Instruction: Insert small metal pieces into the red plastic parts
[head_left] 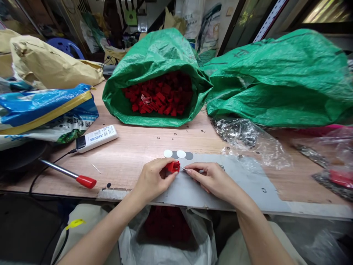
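Between the thumb and fingers of my left hand (156,178) is a small red plastic housing (173,166), its open side turned to the right. My right hand (211,178) pinches a thin metal piece (184,168), whose tip points at the housing; whether the two touch I cannot tell. Both hands are over a grey sheet (234,184) near the table's front edge. Just behind them lie white and grey discs (181,154) in a row. More red plastic housings (162,96) fill an open green sack (121,114) at the back.
At right are another green sack (275,81) and a clear bag of small metal parts (239,132). On the left lie a white power bank (96,138) with a cable and a red-tipped lever (86,181). Below the table edge, a white sack (129,239) holds red parts.
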Action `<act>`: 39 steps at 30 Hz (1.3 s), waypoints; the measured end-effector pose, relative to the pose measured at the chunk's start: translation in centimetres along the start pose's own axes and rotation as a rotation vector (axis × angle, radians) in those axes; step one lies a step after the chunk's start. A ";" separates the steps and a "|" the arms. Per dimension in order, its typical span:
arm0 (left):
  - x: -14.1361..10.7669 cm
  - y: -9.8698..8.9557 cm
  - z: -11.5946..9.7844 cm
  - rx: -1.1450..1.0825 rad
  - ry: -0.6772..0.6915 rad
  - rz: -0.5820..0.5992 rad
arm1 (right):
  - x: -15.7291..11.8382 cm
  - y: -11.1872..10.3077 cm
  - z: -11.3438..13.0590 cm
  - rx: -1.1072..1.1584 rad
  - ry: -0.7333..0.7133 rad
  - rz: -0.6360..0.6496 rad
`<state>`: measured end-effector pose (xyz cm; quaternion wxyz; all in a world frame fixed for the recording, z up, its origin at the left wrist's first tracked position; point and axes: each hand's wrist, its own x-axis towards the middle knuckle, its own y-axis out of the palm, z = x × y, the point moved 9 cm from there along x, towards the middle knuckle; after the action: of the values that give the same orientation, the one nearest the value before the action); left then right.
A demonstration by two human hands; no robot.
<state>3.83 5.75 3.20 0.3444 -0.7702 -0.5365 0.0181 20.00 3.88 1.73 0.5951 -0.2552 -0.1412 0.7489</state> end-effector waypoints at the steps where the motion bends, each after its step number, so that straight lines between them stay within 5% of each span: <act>1: 0.0 0.0 0.1 -0.003 -0.012 -0.003 | 0.1 0.0 0.1 -0.016 -0.010 -0.005; 19: 0.0 -0.1 0.0 0.001 0.010 0.021 | 0.5 0.6 -1.0 0.007 0.032 0.047; 28: 0.8 0.1 0.4 -0.015 0.010 0.167 | 0.6 0.5 0.7 -0.129 -0.038 -0.026; 39: 0.7 -0.1 0.9 0.013 -0.017 0.104 | 1.0 0.9 -0.8 0.037 0.027 0.010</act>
<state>3.64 6.79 2.80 0.3433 -0.7946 -0.4987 0.0459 19.49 4.54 0.38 0.5978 -0.2551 -0.1182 0.7507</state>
